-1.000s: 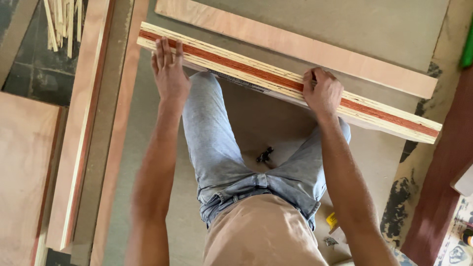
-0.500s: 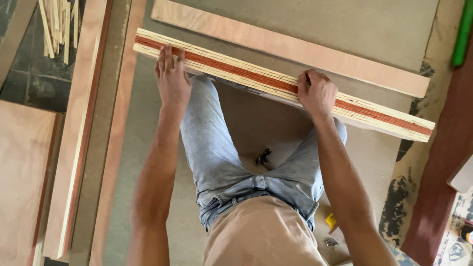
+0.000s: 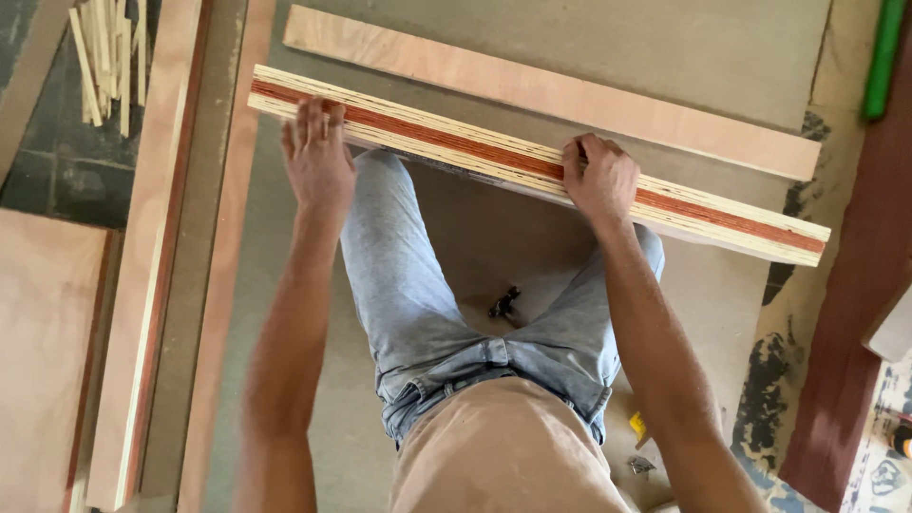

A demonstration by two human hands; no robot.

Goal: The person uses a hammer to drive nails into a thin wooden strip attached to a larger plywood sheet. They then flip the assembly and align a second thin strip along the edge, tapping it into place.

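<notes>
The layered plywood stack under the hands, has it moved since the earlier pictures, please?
Cannot tell: the plywood stack keeps the same gap to the plain board beyond it; the small picture shift matches head-camera movement.

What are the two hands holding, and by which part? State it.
Both hold the stack of plywood strips on edge: left hand flat on top near its left end, right hand gripping the top edge right of the middle.

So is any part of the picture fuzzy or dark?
Head view: soft, even daylight with no glare; the left hand looks slightly smeared, the right hand and the striped board sharper; a dim shadow lies under the board between the legs; the small dark thing on the floor is too small to tell.
</notes>
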